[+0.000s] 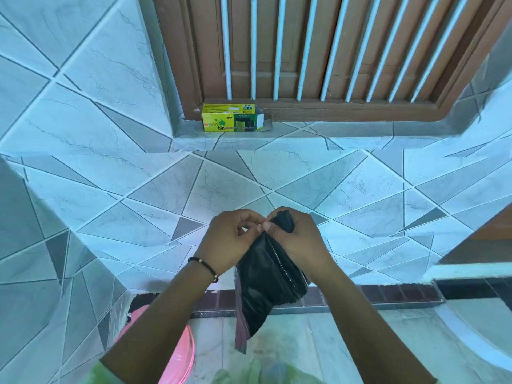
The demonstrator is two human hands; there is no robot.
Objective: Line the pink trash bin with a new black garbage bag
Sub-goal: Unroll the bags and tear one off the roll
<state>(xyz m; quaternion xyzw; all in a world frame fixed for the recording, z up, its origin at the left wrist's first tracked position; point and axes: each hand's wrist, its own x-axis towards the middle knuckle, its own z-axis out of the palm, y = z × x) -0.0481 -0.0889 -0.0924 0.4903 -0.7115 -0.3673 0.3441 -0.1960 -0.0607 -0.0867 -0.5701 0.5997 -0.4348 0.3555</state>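
Note:
A folded black garbage bag (267, 278) hangs in front of me, its lower end dangling over the floor. My right hand (300, 236) grips its top, the bag's edge poking out above the fingers. My left hand (231, 239) pinches the same top edge from the left, thumb and fingertips meeting the right thumb. A black bead bracelet circles my left wrist. The pink trash bin (180, 353) shows only as a curved rim at the bottom left, mostly hidden under my left forearm.
A yellow-green bin-bag box (232, 117) lies open on the tiled window ledge (304, 139) ahead, below a brown wooden window with white bars (318, 51). Tiled walls close in on the left and ahead. A dark brick strip (388, 293) borders the pale floor.

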